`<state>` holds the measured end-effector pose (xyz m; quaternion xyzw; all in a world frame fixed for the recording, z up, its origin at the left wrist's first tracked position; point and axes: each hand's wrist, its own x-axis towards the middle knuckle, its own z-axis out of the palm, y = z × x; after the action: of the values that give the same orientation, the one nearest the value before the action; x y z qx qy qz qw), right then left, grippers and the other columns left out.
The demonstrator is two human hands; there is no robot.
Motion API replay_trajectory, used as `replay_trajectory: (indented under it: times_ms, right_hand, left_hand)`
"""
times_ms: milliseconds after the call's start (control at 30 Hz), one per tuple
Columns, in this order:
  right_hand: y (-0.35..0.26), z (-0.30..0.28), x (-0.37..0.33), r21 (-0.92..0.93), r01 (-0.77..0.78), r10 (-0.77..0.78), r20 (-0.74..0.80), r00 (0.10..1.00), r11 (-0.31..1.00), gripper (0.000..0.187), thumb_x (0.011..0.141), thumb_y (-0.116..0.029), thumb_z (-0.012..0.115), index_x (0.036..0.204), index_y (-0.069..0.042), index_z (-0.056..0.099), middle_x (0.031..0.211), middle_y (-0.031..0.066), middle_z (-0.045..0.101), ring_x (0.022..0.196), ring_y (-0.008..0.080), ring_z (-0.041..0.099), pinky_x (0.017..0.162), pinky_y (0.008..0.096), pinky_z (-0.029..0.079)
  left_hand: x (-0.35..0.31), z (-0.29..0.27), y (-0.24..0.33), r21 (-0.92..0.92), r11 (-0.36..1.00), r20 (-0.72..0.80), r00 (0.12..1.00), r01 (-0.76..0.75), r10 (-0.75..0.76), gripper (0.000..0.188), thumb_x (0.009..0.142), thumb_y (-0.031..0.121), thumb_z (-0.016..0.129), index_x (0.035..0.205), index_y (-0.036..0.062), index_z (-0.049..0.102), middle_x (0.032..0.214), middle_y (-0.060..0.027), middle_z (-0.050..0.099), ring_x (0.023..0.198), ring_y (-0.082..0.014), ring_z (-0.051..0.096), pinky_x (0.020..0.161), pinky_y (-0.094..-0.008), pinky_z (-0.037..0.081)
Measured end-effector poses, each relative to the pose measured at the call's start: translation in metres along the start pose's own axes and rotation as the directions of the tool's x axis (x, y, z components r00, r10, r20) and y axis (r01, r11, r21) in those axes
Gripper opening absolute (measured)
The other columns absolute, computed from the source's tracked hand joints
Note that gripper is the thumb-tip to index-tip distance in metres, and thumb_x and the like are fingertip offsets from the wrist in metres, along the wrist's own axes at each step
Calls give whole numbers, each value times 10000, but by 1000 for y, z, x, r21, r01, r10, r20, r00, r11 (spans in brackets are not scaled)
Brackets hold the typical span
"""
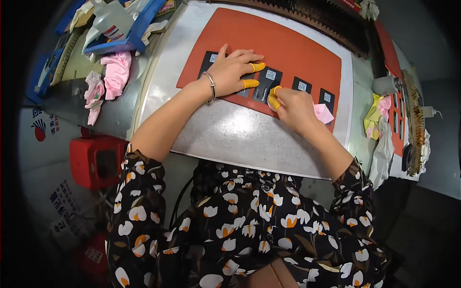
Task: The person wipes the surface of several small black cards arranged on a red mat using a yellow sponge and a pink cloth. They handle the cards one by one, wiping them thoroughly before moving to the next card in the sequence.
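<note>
On the orange-red sheet lies a row of black cards with pale square codes. My left hand rests with fingers spread over the left part of the row, yellow finger cots on its thumb and index finger. Between my hands is a black card, with the left fingertips at its left edge. My right hand, also in yellow finger cots, is curled closed at that card's lower right. A pink cloth sticks out from beneath the right palm. Two more cards, a nearer one and a farther one, lie to the right.
The sheet lies on a pale metal worktop. At the left, a blue tray holds a plastic bottle, with pink cloths beside it. A dark toothed rail borders the back. More cloths hang at the right.
</note>
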<state>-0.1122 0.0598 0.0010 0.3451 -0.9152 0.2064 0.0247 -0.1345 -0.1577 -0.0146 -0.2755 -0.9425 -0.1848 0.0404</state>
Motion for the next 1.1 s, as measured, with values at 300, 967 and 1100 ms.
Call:
replay_trajectory:
  times_ms: [300, 967, 1100]
  right_hand:
    - [10, 3, 6, -45, -23, 17, -116, 993, 999, 86, 709, -105, 592, 743, -35, 555, 668, 153, 596, 614, 341, 590, 551, 443, 453]
    - [8, -3, 13, -16, -4, 2, -89, 996, 1000, 70, 729, -108, 573, 723, -41, 555, 659, 152, 595, 611, 343, 585, 540, 448, 447]
    - [4, 3, 5, 21, 26, -25, -23, 999, 999, 65, 722, -104, 559, 748, -44, 559, 703, 158, 601, 642, 347, 591, 564, 457, 451]
  left_hand:
    - [-2, 1, 2, -8, 1000, 1, 1000, 3, -3, 414, 807, 334, 609, 1192, 186, 566, 1344, 32, 433, 1280, -189, 332, 1048, -569, 120]
    - [2, -4, 0, 18, 1000, 3, 1000, 17, -17, 436, 796, 346, 620, 1204, 204, 560, 1348, 38, 429, 1287, -193, 326, 1059, -551, 114]
    - [0, 6, -3, 7, 1000, -36, 999, -21, 21, 395, 813, 350, 599, 1166, 176, 584, 1331, 22, 439, 1274, -190, 334, 1039, -587, 134]
